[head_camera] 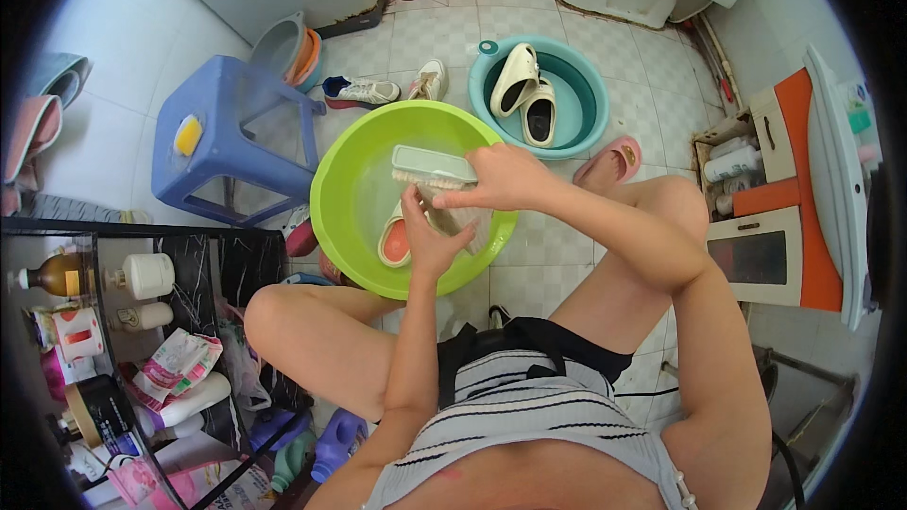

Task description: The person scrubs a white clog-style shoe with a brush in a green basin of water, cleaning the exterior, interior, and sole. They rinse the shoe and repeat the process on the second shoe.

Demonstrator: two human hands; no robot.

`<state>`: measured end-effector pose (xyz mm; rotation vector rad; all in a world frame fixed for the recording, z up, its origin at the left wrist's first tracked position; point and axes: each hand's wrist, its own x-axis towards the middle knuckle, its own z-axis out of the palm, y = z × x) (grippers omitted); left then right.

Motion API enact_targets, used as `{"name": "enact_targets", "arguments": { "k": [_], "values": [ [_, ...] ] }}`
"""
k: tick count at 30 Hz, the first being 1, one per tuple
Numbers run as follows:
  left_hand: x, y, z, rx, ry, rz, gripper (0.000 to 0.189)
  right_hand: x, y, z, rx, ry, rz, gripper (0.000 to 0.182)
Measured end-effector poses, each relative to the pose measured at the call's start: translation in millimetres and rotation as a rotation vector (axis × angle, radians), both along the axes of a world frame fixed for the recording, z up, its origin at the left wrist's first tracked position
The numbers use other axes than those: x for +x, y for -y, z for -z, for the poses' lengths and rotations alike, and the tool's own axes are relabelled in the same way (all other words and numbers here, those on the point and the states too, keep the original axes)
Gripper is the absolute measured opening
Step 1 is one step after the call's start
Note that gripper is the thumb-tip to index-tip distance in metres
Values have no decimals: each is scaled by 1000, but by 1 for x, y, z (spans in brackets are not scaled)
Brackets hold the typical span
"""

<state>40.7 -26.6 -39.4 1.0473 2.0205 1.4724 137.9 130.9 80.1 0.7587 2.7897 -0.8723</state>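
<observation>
My right hand [506, 180] grips the end of a pale green scrub brush [434, 161], its light bristles facing down. Below it, my left hand [434, 237] holds what looks like a pale, greyish shoe [464, 216], blurred and partly covered by both hands and the brush. Bristles and shoe are close together; whether they touch is hard to tell. Both hands are over a lime-green plastic basin [336, 191] between my knees. Inside the basin lies a white clog with an orange insole [395, 242], partly behind my left hand.
Beyond, a teal basin [601, 99] holds two white clogs [516, 81] with dark insoles. Two sneakers [363, 92] rest on the tiles. A blue plastic stool [212, 163] bears a yellow soap bar or sponge [188, 136]. Shelves of bottles [149, 276] flank my left, a cabinet [755, 248] my right.
</observation>
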Motion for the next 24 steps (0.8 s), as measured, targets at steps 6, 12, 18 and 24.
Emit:
{"name": "enact_targets", "arguments": {
  "k": [6,12,18,24],
  "values": [
    [-3,1,8,94,51,-58,103,-2,6,2,-141,-135,9,67],
    [4,-5,-1,257,417,-56,97,-7,9,29,-130,-399,-9,51],
    [-4,5,3,326,1241,300,68,-4,15,24,-86,-298,-80,36],
    [-6,3,-13,391,1831,265,58,5,33,23,44,-324,-357,34]
  ]
}}
